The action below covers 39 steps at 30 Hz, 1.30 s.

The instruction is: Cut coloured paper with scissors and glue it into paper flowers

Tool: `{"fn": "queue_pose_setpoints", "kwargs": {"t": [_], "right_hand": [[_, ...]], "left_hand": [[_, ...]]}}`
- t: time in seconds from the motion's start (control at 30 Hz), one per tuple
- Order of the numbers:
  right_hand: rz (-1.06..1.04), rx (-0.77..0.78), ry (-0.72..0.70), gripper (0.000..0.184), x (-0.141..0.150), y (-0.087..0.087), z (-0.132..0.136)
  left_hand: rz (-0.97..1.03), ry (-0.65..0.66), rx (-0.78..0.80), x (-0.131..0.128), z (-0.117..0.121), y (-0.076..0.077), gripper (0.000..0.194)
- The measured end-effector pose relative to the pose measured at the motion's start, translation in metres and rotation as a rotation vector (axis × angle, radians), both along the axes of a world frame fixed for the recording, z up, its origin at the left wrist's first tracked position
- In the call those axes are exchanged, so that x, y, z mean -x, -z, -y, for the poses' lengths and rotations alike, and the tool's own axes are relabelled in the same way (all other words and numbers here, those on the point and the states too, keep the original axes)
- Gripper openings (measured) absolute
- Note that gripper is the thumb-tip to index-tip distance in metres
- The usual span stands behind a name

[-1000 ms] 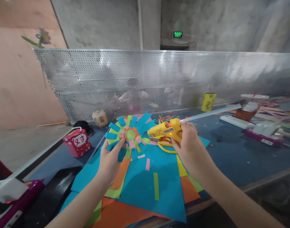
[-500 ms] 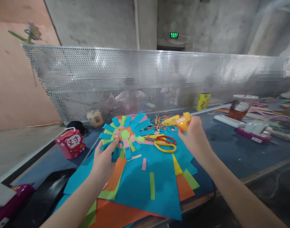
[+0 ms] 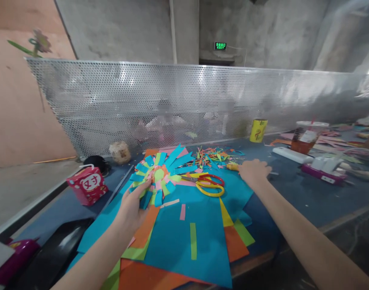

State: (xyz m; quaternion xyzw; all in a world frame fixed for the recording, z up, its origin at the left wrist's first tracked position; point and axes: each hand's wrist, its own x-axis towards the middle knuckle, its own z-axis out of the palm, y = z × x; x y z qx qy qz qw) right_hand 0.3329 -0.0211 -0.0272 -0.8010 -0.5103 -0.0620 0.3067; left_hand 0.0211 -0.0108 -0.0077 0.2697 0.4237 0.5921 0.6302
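Note:
My left hand [image 3: 134, 203] pinches the lower left edge of a paper flower [image 3: 159, 174], made of blue, green and pink strips around a green centre. My right hand [image 3: 254, 173] is low over the table at the right, curled round a yellow hot glue gun [image 3: 232, 166]. Only the gun's front end shows; the hand hides most of it. Between my hands lie scissors [image 3: 211, 191] with one red and one yellow handle, blades toward the flower. Beneath them are blue sheets of paper [image 3: 172, 237] with loose pink and green strips [image 3: 193, 241] on top.
Paper scraps [image 3: 213, 156] are piled behind the scissors. A pink drink carton [image 3: 87, 186] and a black tray [image 3: 56, 251] stand left. To the right are a yellow can [image 3: 258, 131], a cup of dark drink [image 3: 306, 137] and a purple power strip [image 3: 321, 175]. A perforated metal screen [image 3: 118, 104] runs behind.
My right hand has lowered the glue gun from above the paper to the table, moving slightly right. My left hand still holds the flower, which now tilts a little differently.

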Motion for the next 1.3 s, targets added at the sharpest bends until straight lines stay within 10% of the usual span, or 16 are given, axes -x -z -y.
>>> {"fn": "queue_pose_setpoints", "kwargs": {"t": [0.1, 0.23, 0.37, 0.93, 1.3], "right_hand": [[-0.076, 0.067, -0.272, 0.026, 0.038, -0.014, 0.01], [-0.815, 0.244, -1.146, 0.03, 0.086, -0.023, 0.021], [-1.172, 0.209, -1.375, 0.028, 0.1, -0.022, 0.023], [-1.283, 0.131, -1.335, 0.037, 0.101, -0.001, 0.013], [-0.902, 0.234, -0.999, 0.042, 0.105, 0.001, 0.015]], "left_hand": [[-0.006, 0.022, -0.031, 0.0, 0.001, 0.001, 0.01], [-0.015, 0.007, -0.116, 0.0, 0.005, 0.0, 0.01], [-0.006, -0.018, -0.164, 0.0, 0.008, -0.001, 0.016], [-0.086, 0.078, -0.263, -0.001, 0.014, 0.003, 0.025], [-0.136, 0.07, -0.299, -0.005, 0.019, 0.007, 0.025]]}}
